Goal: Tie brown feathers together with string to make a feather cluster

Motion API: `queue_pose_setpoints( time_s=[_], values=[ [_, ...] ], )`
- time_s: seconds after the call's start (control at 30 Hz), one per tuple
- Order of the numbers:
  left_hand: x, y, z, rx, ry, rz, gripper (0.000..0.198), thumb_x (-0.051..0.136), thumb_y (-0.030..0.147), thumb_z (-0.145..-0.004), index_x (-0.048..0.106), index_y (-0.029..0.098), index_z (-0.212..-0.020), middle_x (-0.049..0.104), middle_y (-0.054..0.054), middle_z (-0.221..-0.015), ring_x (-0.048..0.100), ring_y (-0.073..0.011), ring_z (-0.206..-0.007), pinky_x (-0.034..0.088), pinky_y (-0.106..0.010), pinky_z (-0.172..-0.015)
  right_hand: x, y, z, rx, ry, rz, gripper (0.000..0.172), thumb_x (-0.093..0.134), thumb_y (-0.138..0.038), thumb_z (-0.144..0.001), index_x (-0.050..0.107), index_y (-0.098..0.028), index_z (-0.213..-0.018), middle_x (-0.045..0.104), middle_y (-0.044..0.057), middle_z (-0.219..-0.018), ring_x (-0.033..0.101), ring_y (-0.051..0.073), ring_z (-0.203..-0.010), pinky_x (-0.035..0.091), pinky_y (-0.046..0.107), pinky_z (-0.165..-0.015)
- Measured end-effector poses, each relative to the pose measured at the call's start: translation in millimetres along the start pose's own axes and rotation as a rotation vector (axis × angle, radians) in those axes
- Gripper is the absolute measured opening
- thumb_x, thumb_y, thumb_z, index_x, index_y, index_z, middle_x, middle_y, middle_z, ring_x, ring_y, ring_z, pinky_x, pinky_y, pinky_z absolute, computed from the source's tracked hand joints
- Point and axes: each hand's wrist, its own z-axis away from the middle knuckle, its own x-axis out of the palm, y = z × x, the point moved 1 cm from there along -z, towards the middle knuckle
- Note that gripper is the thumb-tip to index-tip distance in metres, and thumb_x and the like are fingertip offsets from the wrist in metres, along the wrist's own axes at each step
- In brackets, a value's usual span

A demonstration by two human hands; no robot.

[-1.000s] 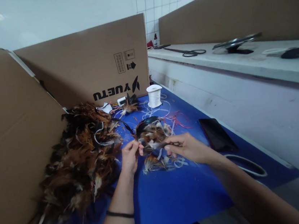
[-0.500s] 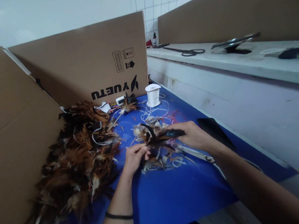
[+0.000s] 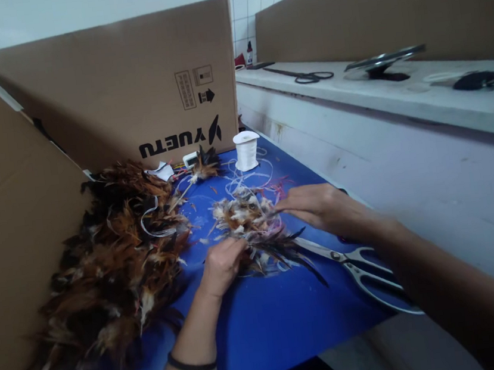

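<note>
As fingers pinch feathers: wrist bent.

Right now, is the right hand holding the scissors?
No: the scissors lie on the blue mat under the right forearm, while the right hand reaches into the small feather bundle.

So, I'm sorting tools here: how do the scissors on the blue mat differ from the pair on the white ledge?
The scissors on the blue mat have pale, silvery handles; the scissors on the ledge have dark ones. The mat pair lies beside the small feather bundle, partly under the right hand's forearm; the ledge pair lies apart from the hands. Both lie flat and unheld.
</note>
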Motion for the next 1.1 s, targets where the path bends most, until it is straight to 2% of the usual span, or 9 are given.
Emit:
queue_pose_setpoints(
  time_s=[0.13, 0.4, 0.77, 1.1],
  values=[
    [-1.2, 4, 0, 0.005, -0.021, 0.021, 0.027, 0.041, 0.016, -0.089, 0.067, 0.019, -0.095, 0.06, -0.005, -0.07, 0.055, -0.0137, -0.064, 0.042, -0.024, -0.062, 11, -10, 6, -0.121, -0.069, 0.06, 0.028, 0.04, -0.023, -0.093, 0.067, -0.018, -0.099, 0.066, 0.007, -0.08, 0.059, 0.016, -0.074, 0.044, 0.027, -0.069],
    [-0.5, 4, 0, -0.015, 0.041, 0.098, 0.026, 0.044, 0.019, -0.089, 0.069, 0.021, -0.098, 0.066, -0.007, -0.077, 0.06, -0.0142, -0.069, 0.046, -0.024, -0.066, 20, -13, 6, -0.205, -0.104, 0.102, 0.032, 0.034, -0.021, -0.094, 0.066, -0.018, -0.098, 0.065, 0.008, -0.08, 0.057, 0.016, -0.074, 0.042, 0.028, -0.069],
    [1.0, 2, 2, 0.004, -0.005, 0.016, 0.028, 0.041, 0.017, -0.089, 0.066, 0.019, -0.102, 0.065, -0.008, -0.075, 0.06, -0.0146, -0.07, 0.047, -0.025, -0.066, 17, -22, 0, -0.249, -0.165, 0.241, 0.028, 0.037, -0.02, -0.095, 0.064, -0.017, -0.098, 0.064, 0.007, -0.078, 0.054, 0.016, -0.071, 0.038, 0.03, -0.066],
    [1.6, 1, 3, 0.029, -0.031, -0.052, 0.029, 0.04, 0.016, -0.09, 0.064, 0.017, -0.105, 0.063, -0.008, -0.074, 0.059, -0.015, -0.069, 0.047, -0.025, -0.064, 25, -32, -7, -0.238, -0.25, 0.204, 0.024, 0.039, -0.018, -0.094, 0.063, -0.014, -0.099, 0.063, 0.007, -0.077, 0.055, 0.016, -0.072, 0.04, 0.029, -0.068]
  ],
)
